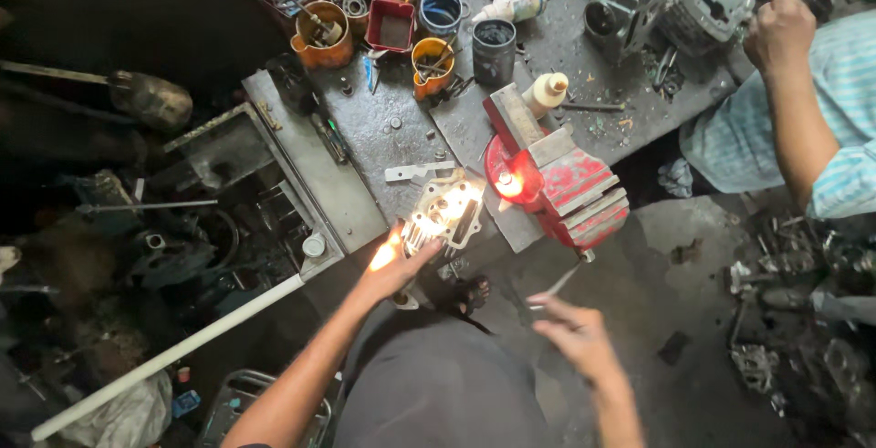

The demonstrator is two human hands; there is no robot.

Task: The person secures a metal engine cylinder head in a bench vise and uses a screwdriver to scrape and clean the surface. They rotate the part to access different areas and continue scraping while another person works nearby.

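My left hand (394,265) grips a pale metal engine part (444,215) at the near edge of the dark metal workbench (383,133), brightly lit. My right hand (573,331) is lower right, off the bench, fingers pinched on a thin metal rod (558,282) that points up toward the red bench vise (552,179). The vise stands just right of the engine part, its jaws apart from it.
Orange cups (321,36), a red tray (391,25), a blue tin (441,8) and a dark can (494,50) crowd the bench's far side. Another person's arm (796,92) in a striped shirt works on engine blocks (671,1) at top right. A white pipe (169,357) leans at lower left.
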